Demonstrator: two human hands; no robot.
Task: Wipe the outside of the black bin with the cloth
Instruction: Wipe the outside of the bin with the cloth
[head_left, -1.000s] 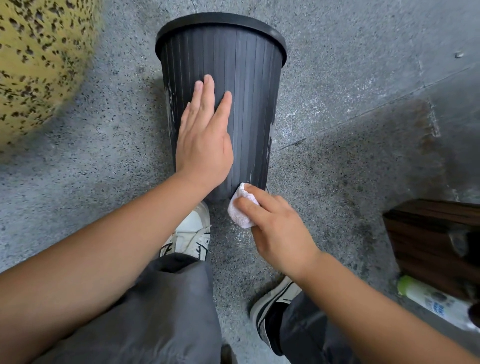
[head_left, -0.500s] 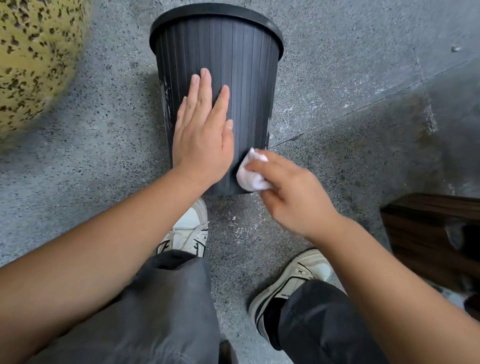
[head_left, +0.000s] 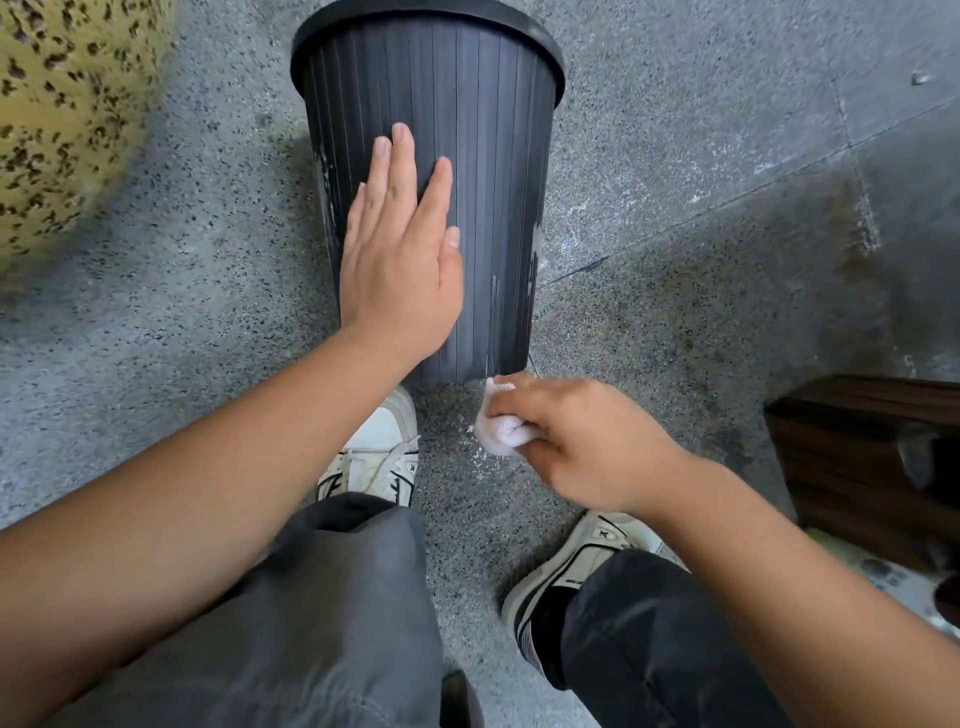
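The black ribbed bin (head_left: 483, 156) stands on the grey speckled floor straight ahead of me, with pale streaks down its lower right side. My left hand (head_left: 400, 254) lies flat on the near wall of the bin, fingers together and pointing up. My right hand (head_left: 582, 441) grips a small white cloth (head_left: 501, 431), bunched up at the bottom right edge of the bin, just at floor level.
My two white sneakers (head_left: 379, 457) (head_left: 566, 566) and grey trouser legs fill the near floor. A dark wooden box (head_left: 872, 457) stands at the right. A yellow speckled object (head_left: 67, 119) bulges in at the upper left. A floor seam (head_left: 727, 202) runs diagonally right of the bin.
My right hand went up the bin's lower right side with the cloth, then came back down to its bottom edge. My left hand stayed flat on the bin.
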